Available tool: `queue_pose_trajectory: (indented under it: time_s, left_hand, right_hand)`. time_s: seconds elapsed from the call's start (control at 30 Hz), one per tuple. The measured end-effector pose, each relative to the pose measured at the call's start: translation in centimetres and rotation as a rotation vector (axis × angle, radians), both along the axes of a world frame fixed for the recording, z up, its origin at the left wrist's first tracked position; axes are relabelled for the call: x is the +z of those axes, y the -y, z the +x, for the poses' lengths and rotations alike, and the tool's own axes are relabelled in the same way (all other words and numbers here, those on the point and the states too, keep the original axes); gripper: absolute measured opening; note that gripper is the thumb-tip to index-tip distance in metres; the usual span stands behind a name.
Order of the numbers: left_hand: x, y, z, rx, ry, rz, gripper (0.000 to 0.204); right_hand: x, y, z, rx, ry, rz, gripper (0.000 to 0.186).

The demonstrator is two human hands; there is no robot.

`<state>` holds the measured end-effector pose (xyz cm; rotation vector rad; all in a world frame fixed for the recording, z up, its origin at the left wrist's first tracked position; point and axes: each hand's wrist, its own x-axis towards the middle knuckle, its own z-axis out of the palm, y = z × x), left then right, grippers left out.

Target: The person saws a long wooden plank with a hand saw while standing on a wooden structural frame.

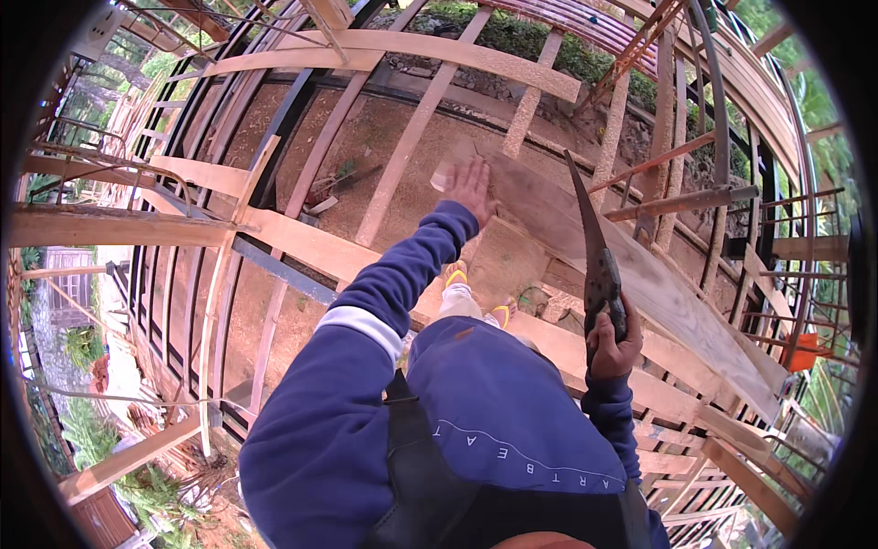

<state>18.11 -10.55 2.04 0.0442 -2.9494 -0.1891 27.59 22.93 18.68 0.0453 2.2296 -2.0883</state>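
My left hand lies flat with its fingers stretched out, palm down on the near end of a wide, weathered wooden plank. The plank slants from there down toward the right. In my right hand is the black handle of a handsaw, the fingers wrapped round it. The saw's dark blade points up and away over the plank, its tip well to the right of my left hand. From this angle I cannot tell whether the blade touches the wood.
Wooden joists and dark metal beams form an open frame with gaps above brown ground. My feet, in yellow sandals, stand below. Rods stick out at the right near an orange object. A crossbeam runs along the left.
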Motion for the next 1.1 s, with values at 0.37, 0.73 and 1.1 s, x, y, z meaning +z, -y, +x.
queue_pose_trajectory:
  time_s: [0.37, 0.73, 1.1]
  left_hand:
    - [-0.2, 6.6, -0.9, 0.412, -0.341, 0.631, 0.034]
    - [-4.4, 10.7, -9.5, 0.665, 0.431, 0.733, 0.083]
    - [-3.9, 9.9, -10.0, 0.639, 0.439, 0.719, 0.081]
  right_hand:
    - [0.1, 7.6, -1.0, 0.236, -0.151, 0.328, 0.044]
    - [0.2, 12.7, -4.5, 0.276, -0.147, 0.370, 0.045]
    - [-1.0, 14.2, -5.8, 0.278, 0.013, 0.358, 0.046]
